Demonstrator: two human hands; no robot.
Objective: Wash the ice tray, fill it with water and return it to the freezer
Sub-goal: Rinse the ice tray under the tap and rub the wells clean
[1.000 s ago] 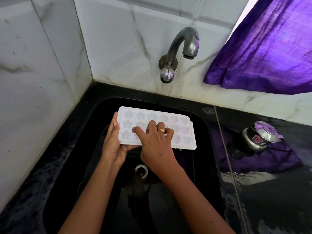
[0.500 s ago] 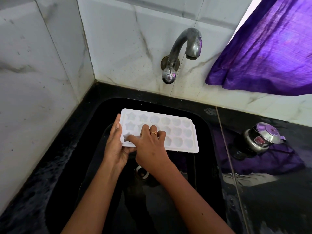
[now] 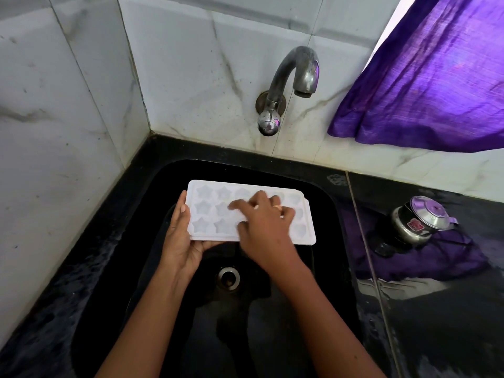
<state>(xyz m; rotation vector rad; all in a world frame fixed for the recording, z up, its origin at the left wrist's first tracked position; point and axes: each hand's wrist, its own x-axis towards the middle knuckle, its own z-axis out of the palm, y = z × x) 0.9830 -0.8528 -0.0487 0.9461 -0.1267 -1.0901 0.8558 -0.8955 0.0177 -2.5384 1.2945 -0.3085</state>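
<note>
Where the two bare forearms come in from the bottom edge, we look down into a black sink (image 3: 141, 241) whose glossy basin has a round metal drain (image 3: 228, 278) near its middle. Just past the drain we see the white ice tray (image 3: 207, 211) held above the basin, its long side running left to right, with star-shaped cavities at its left end. The left hand (image 3: 182, 241) grasps the tray's left end, thumb lying along the edge on top and palm and fingers tucked under the near corner. The right hand (image 3: 266, 233) lies on top of the tray, fingers spread and only slightly bent, tips on the cavities and wrapped round nothing. They are blurred, and a ring shows on one of them. Around the sink runs a shiny black countertop (image 3: 436, 336), and on it to the right, well apart from the tray, stands a small steel pressure cooker (image 3: 420, 219). Beyond, pale marble-patterned wall tiles (image 3: 60, 132) meet in a corner at the left. A curved metal tap (image 3: 294, 75) projects from the back wall above the sink, and a purple curtain (image 3: 436, 77) hangs at the upper right.
</note>
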